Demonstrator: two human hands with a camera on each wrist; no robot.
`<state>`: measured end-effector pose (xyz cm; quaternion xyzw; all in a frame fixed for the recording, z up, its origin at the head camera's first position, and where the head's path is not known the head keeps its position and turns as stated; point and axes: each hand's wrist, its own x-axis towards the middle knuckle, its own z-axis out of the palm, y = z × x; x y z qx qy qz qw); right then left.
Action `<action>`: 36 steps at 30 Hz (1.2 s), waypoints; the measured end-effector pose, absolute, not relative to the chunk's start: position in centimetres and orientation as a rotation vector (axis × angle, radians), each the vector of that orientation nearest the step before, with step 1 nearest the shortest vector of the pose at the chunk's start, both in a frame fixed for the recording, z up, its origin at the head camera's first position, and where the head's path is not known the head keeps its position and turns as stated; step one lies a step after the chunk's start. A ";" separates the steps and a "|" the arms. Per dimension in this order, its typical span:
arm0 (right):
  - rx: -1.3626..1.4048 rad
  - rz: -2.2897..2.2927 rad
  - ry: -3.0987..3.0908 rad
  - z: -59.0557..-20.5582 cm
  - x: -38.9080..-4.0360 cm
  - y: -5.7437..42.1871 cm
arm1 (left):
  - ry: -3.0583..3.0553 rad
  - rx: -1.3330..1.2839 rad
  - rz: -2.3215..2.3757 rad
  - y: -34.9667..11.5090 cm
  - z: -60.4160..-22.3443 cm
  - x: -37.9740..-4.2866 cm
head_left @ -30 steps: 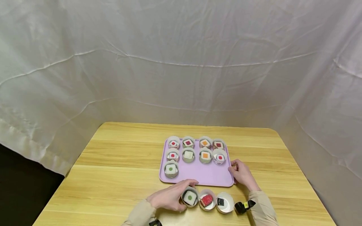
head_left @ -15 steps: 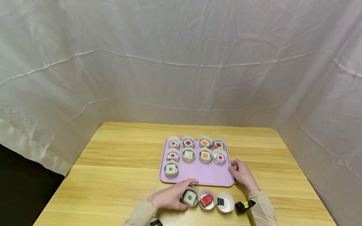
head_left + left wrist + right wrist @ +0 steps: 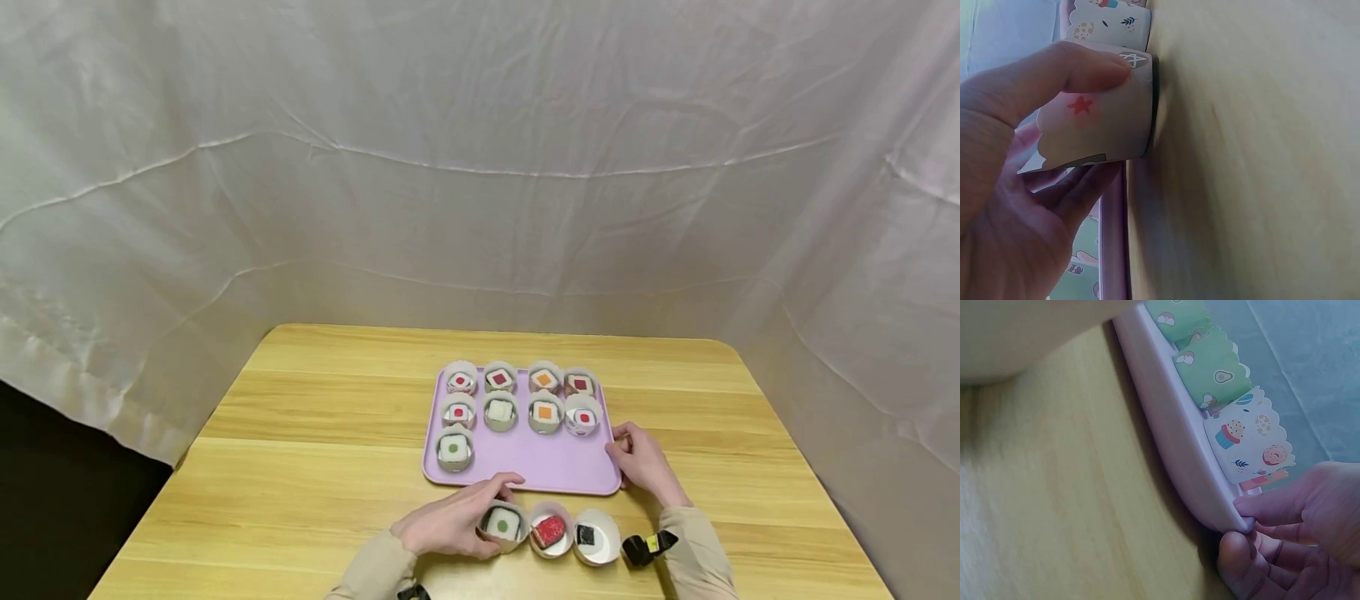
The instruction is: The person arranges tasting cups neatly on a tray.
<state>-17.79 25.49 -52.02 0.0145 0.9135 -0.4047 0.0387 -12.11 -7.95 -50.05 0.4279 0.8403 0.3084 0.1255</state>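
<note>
My left hand [image 3: 453,518] grips a paper baking cup [image 3: 1100,119] by its sides, thumb on one side and fingers on the other. Inside that cup lies a white, dark-sided sushi-like piece with a green dot [image 3: 502,525]. The cup leans slightly; whether its base touches the table is hard to tell. My right hand [image 3: 641,462] pinches the right rim of a lilac tray [image 3: 525,467], thumb above and fingers below, as the right wrist view shows. Beside the held cup stand a cup with a red-topped piece [image 3: 550,531] and a white cup with a black-wrapped piece [image 3: 597,537].
Several filled paper cups stand in rows on the tray, including one with a green-dotted piece [image 3: 453,450] at the front left and one with an orange-centred piece [image 3: 545,413]. The wooden table [image 3: 315,450] surrounds the tray, and a pale curtain [image 3: 480,208] hangs behind.
The cup in my left hand has tipped slightly, and the red-topped piece's cup has shifted a little to the right. My right hand and the tray have stayed still.
</note>
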 end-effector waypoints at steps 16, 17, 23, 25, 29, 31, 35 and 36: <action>0.050 -1.235 2.808 -52.1 -17.8 25.6 | 2.488 1.245 0.902 -7.9 -50.0 -12.1; 0.056 -1.234 2.808 -52.1 -17.8 25.6 | 2.490 1.242 0.899 -7.9 -49.9 -12.1; 0.049 -1.228 2.812 -52.1 -17.8 25.6 | 2.507 1.212 0.887 -7.9 -49.8 -12.1; 0.044 -1.220 2.817 -52.1 -17.8 25.6 | 2.514 1.208 0.879 -7.9 -49.8 -12.1; 0.049 -1.215 2.819 -52.1 -17.8 25.7 | 2.527 1.202 0.866 -7.9 -49.7 -12.2; 0.050 -1.217 2.817 -52.1 -17.7 25.6 | 2.527 1.195 0.871 -7.9 -49.7 -12.2; 0.056 -1.219 2.813 -52.1 -17.7 25.6 | 2.530 1.196 0.895 -8.1 -49.7 -12.3; 0.057 -1.217 2.812 -52.1 -17.7 25.6 | 2.533 1.200 0.899 -8.1 -49.6 -12.4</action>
